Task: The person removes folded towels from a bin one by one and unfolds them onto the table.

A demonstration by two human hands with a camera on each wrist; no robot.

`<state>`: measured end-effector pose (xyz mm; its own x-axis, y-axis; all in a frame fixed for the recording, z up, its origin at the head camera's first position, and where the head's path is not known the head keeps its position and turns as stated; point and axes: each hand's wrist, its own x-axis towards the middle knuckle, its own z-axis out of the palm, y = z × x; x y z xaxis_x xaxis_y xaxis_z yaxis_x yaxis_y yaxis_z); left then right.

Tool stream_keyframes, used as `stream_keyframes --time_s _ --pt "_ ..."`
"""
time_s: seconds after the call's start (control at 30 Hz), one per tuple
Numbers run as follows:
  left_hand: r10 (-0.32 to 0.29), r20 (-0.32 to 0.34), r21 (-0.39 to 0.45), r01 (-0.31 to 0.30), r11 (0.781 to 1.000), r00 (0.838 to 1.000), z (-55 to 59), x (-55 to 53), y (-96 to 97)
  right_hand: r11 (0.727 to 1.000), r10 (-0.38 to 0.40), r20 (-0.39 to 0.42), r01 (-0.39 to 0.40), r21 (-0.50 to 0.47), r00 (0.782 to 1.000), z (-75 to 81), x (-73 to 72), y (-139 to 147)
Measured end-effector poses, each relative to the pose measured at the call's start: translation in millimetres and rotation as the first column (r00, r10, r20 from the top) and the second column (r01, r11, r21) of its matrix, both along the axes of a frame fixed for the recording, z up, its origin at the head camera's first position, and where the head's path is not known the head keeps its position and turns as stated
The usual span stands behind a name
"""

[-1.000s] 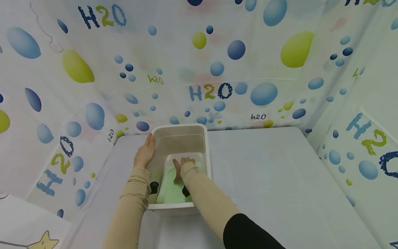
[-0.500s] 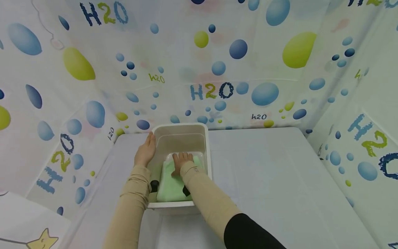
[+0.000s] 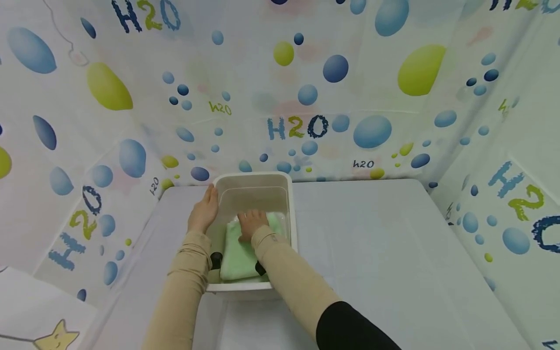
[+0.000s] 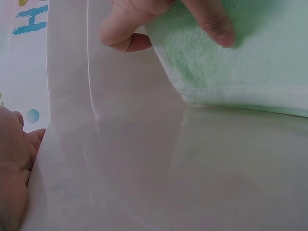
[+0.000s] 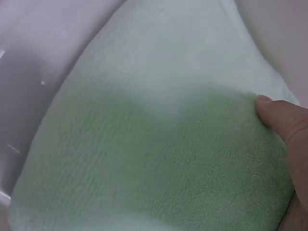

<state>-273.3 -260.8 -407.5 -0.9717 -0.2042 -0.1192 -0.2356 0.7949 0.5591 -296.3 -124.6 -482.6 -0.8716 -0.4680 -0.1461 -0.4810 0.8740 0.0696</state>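
Observation:
A folded pale green towel [image 3: 238,262], fluffy with a white hem, lies in an off-white bin [image 3: 291,214]. My right hand [image 3: 253,226] reaches into the bin and grips the towel near its far end. In the right wrist view, the thumb [image 5: 281,115] presses on the towel's top near its edge; the other fingers are out of sight. The left wrist view shows one bent finger beside the towel's edge and another digit on top. My left hand [image 3: 203,212] rests against the bin's left wall, fingers straight along the outside of the rim.
The bin stands on a white-covered table [image 3: 372,253], close to its back edge. A white curtain [image 3: 245,73] printed with blue and green drops and H2O lettering surrounds the table on the back and sides.
My right hand has come down onto the towel, its thumb shifting left, and the towel's far left part has moved slightly. The left hand has kept its place on the bin's wall.

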Motion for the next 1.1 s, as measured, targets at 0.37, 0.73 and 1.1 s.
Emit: stream_keyframes --time_s 0.37,0.73,1.1 --pt "-0.011 -0.011 -0.023 0.011 1.0 1.0 2.1 3.1 -1.2 0.997 0.028 -0.109 -0.035 -0.064 0.994 2.2 0.5 -6" --pt "-0.003 -0.011 -0.048 0.003 0.999 1.0 -4.8 3.8 1.1 0.99 0.066 -0.072 -0.074 -0.123 0.995 6.7 3.5 -1" --pt "-0.028 -0.021 -0.07 0.026 0.997 0.999 -5.8 -2.2 -0.2 0.98 0.159 0.065 -0.149 -0.131 0.985 30.3 -2.0 -2"
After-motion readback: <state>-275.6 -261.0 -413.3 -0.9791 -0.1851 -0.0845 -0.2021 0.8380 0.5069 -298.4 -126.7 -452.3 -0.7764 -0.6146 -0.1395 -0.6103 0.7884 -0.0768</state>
